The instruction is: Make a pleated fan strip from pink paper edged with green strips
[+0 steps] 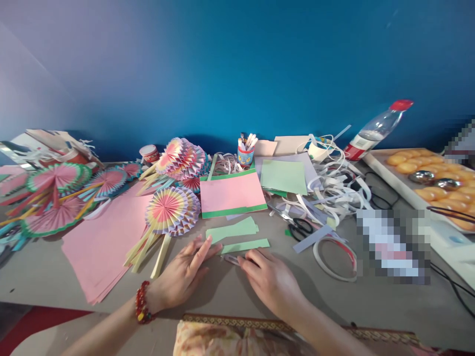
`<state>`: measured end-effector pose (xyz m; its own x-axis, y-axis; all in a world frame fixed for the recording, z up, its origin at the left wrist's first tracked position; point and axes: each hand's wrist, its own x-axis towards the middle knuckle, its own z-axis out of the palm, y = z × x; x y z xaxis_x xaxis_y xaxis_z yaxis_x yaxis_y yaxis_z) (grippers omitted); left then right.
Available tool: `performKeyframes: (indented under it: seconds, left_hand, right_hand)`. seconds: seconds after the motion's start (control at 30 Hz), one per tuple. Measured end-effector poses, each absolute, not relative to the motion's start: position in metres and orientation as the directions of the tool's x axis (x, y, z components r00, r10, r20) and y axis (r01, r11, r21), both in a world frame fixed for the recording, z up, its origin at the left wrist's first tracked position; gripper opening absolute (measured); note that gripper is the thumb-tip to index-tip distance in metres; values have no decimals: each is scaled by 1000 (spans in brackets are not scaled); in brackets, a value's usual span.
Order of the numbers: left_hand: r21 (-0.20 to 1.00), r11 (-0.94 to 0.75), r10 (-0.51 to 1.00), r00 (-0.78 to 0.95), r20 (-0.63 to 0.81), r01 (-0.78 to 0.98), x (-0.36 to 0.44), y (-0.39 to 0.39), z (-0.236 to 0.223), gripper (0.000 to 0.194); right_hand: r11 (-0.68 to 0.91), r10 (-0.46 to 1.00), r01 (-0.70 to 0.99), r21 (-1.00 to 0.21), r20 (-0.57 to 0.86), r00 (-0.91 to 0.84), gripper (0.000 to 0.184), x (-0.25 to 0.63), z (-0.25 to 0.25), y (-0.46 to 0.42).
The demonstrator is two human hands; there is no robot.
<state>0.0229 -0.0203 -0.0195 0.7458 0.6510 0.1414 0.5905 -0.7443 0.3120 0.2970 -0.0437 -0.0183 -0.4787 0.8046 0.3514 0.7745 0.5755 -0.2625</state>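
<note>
My left hand [187, 272], with a red bead bracelet [141, 302] at the wrist, rests low over the table with its fingers stretched out and apart. Its fingertips lie at the left ends of two light green paper pieces, a wider strip [232, 230] and a narrower strip [248, 245]. Just below the narrower strip, my right hand [272, 279] is closed around a slim pale tool [230, 259]. The tool points left toward my left hand; most of it is hidden by my fingers, so its kind is unclear.
Pink paper sheets [115, 237] and folded paper fans [172, 210] lie left. Behind are a pink card with green edges [233, 193] and a pen cup [245, 155]. Scissors [300, 228], a tape roll [318, 257], paper scraps [334, 190] and a leaning bottle [378, 128] are right.
</note>
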Motion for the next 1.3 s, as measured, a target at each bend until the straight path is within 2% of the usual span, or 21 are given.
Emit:
performKeyframes:
  seconds: [0.4, 0.57, 0.73, 0.87, 1.03, 1.13, 1.3]
  left_hand:
    - [349, -728, 660, 740, 127, 589, 22, -18, -19, 70]
    - [317, -720, 678, 722, 136, 617, 25, -14, -15, 56]
    - [234, -728, 681, 719, 141, 644, 47, -4, -7, 46]
    - [172, -712, 701, 701, 129, 680, 72, 10, -3, 19]
    - [52, -790, 607, 770, 196, 610, 80, 20, -4, 26]
    - [99, -795, 606, 773, 187, 599, 78, 22, -1, 24]
    - [250, -703, 709, 684, 173, 666, 80, 32, 10, 20]
  right_hand:
    - [581, 814, 751, -314, 217, -539, 13, 290, -8, -51]
    - [548, 822, 716, -433, 120, -557, 14, 318, 2, -63]
    - [493, 866, 708, -506, 204, -456, 24, 359, 0, -72]
    - [487, 873, 712, -506, 292, -390, 26, 378, -3, -74]
    - [483, 871, 699, -527, 374, -320, 24, 386, -11, -80]
    - [487, 866, 682, -546, 406, -293, 24, 387, -16, -82]
    - [518, 849, 645, -562, 430, -308, 25, 389, -18, -79]
